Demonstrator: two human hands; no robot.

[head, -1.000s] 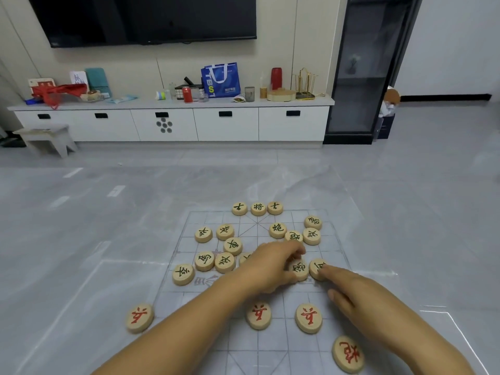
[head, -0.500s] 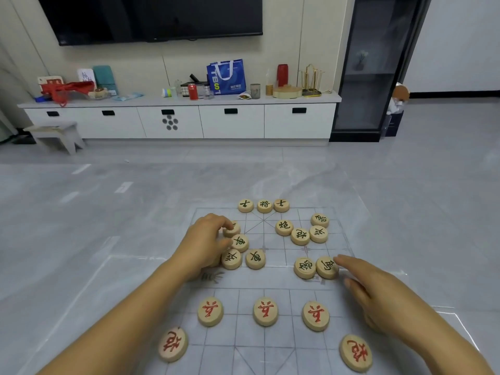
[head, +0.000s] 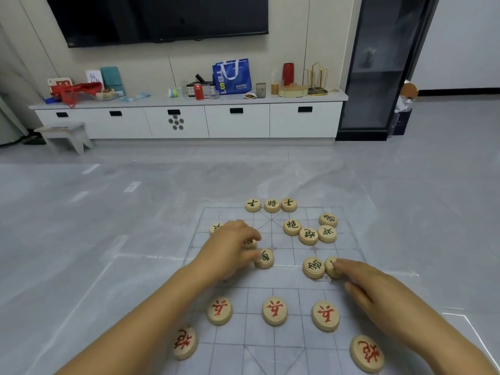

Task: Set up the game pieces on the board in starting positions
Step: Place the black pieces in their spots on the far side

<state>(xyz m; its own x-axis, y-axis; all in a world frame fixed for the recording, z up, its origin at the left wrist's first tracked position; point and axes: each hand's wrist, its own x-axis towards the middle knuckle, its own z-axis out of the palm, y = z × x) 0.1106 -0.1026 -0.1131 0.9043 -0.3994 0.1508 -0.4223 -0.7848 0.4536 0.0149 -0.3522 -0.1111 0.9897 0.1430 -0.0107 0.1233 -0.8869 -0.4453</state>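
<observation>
I see left hand (head: 230, 250) grip curled on black piece (head: 249, 242), board (head: 286, 290) 9 o'clock; right hand (head: 378, 293) open, forefinger (head: 349, 265) touching disc (head: 330, 267).

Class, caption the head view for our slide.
Left hand and right hand touch green-lettered pieces on the board; red-lettered pieces lie nearer.

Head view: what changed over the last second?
The left hand moved from the centre pair of black-lettered wooden discs leftwards to the left cluster; its fingers now curl over a black-lettered disc there. The right hand kept its index fingertip on the pair's right disc. The red-lettered wooden discs and far-row trio stayed.
</observation>
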